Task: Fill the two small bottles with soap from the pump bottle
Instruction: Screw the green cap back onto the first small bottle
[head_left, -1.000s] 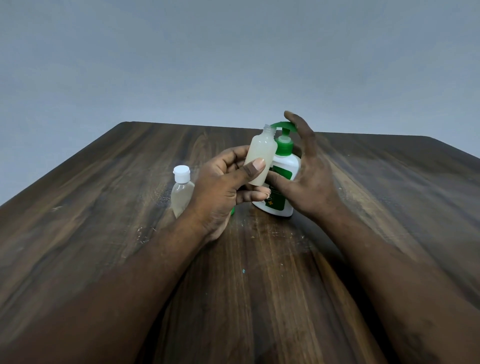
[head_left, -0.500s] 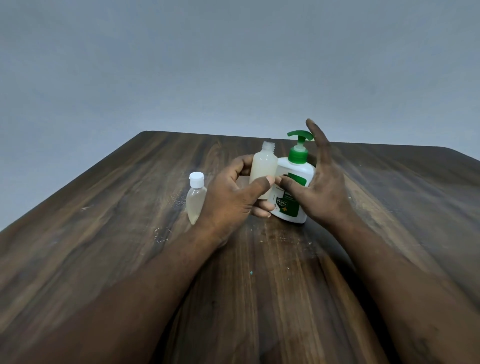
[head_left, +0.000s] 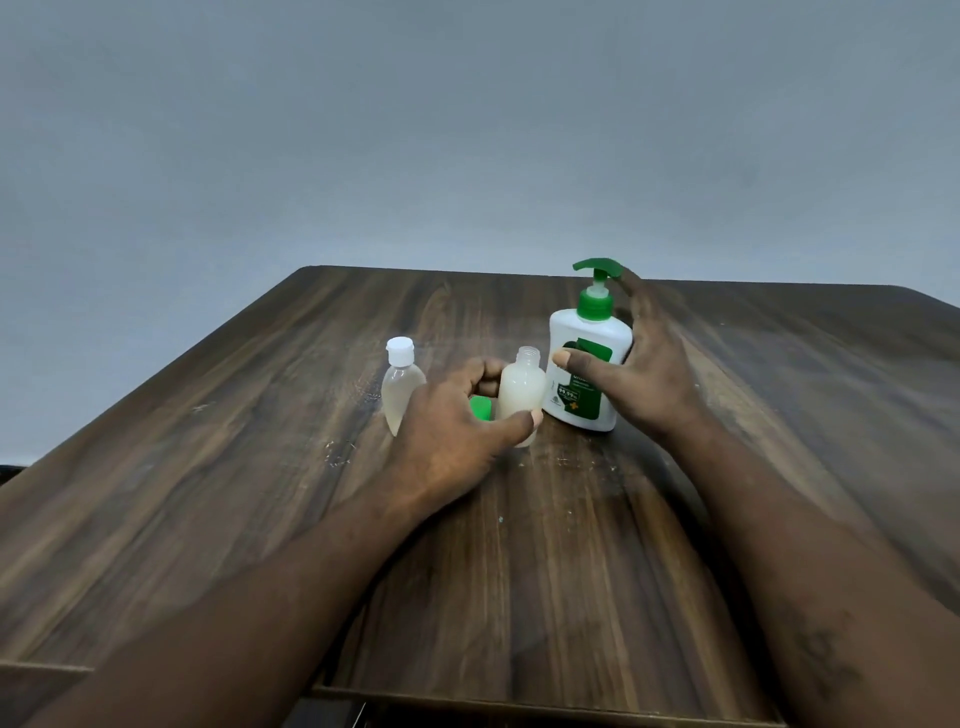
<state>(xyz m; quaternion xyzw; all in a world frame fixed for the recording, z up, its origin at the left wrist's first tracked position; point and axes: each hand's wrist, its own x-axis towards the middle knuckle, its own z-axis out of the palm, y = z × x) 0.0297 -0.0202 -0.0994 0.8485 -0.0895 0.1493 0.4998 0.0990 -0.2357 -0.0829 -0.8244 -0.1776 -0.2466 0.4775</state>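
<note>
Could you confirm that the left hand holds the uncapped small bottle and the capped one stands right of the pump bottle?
No: the head view shows the capped bottle left of the pump bottle; the left hand does hold the uncapped bottle.

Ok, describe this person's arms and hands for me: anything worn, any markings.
Both are bare. The left hand and right hand carry no gloves, rings or watch that I can see, and no sleeve shows on either forearm. The right forearm bears a blotchy mark low in the view; what it is, I cannot tell.
</note>
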